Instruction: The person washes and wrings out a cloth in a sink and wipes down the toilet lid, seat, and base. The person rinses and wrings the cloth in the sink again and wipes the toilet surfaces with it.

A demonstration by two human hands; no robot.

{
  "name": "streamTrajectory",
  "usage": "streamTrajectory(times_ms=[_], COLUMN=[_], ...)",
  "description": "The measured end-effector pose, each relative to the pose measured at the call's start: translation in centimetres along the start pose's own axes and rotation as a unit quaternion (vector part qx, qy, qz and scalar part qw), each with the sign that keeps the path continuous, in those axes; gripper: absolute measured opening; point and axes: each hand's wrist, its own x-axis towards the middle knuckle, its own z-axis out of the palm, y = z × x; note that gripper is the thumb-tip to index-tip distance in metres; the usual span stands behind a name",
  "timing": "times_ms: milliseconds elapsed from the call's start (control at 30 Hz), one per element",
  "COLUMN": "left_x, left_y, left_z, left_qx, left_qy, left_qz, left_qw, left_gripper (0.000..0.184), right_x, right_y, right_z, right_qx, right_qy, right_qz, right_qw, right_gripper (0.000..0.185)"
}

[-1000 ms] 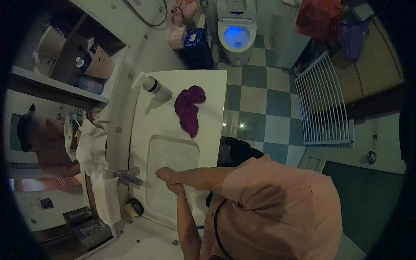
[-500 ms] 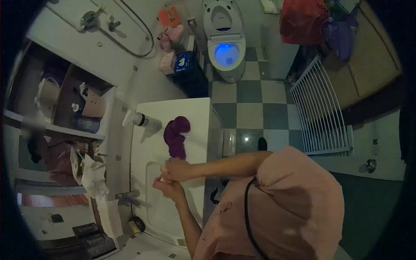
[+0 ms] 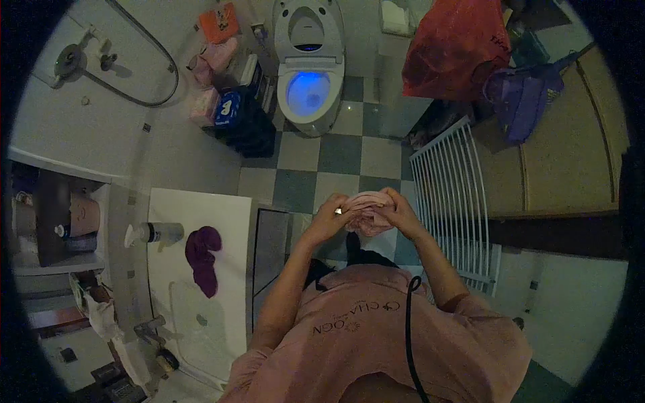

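Observation:
Both of my hands are in front of my body, over the tiled floor, gripping a bunched pink cloth (image 3: 369, 209). My left hand (image 3: 327, 218) pinches its left side, and a small white bit shows by the fingers. On the other side, my right hand (image 3: 407, 218) has its thumb and fingers closed on the folds. The cloth is close in colour to my pink shirt (image 3: 376, 316), with a dark gap showing between them. To the left, a crumpled purple cloth (image 3: 203, 260) lies on the white washbasin counter (image 3: 232, 235).
A pump bottle (image 3: 164, 233) stands on the counter behind the purple cloth. Ahead is a toilet (image 3: 310, 94) with its lid raised and a blue glow inside. A white barred gate (image 3: 457, 201) stands at the right, below a red bag (image 3: 457, 50) and a purple bag (image 3: 521, 101).
My hands have left the basin, where they were together, and moved right in front of my body. They now hold the pink cloth. My view has turned right; the purple cloth stays on the counter.

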Motion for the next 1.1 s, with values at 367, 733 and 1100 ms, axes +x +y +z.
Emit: streamTrajectory(times_ms=[367,733,1100], left_x=[14.4,29.4,38.8], left_y=[0.2,2.7,10.1], left_z=[-2.5,-16.4,-31.2], left_qx=[-0.136,-0.218,0.125], left_qy=[-0.024,0.045,0.343], left_qz=[-0.226,0.021,0.183], left_qw=[0.964,0.975,0.913], left_gripper=[0.049,0.032,0.017], right_x=[10.7,27.2,39.0], right_y=[1.0,-4.8,-17.2], right_z=[-1.6,-4.4,-12.0], right_qx=[0.069,-0.099,-0.360], right_qy=[0.105,0.214,0.387], right_qz=[0.149,0.033,-0.152], right_qw=[0.981,0.971,0.835], right_gripper=[0.063,0.046,0.026])
